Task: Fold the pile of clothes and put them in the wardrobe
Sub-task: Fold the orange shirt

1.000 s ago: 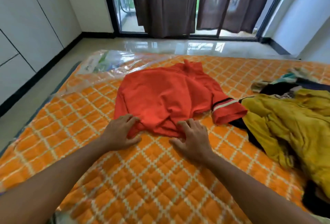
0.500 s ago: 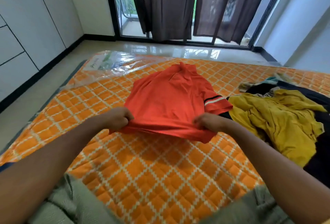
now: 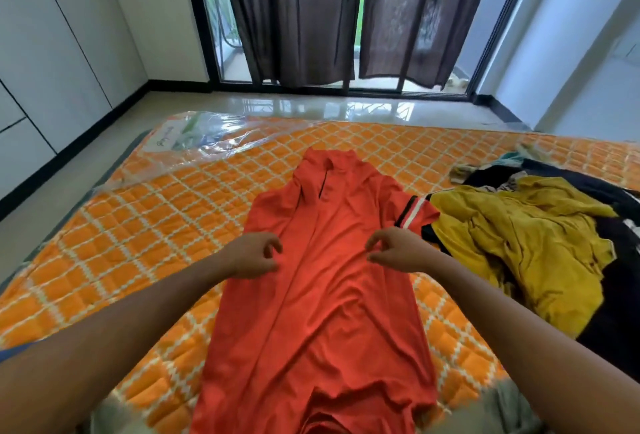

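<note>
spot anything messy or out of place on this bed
Yes. The orange shirt lies wrinkled, one striped sleeve sticking out. Beside it a yellow garment sits crumpled on dark clothes. Loose plastic wrap bunches over the mattress's far-left corner.

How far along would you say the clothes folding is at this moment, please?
Early on. Done: the orange shirt is laid out flat along the mattress, collar away from the person. In hand: the left hand and right hand are over its middle, fingers loosely curled, apparently gripping nothing. Left: folding it, then the yellow garment and dark clothes piled to the right; no folded stack shows.
</note>
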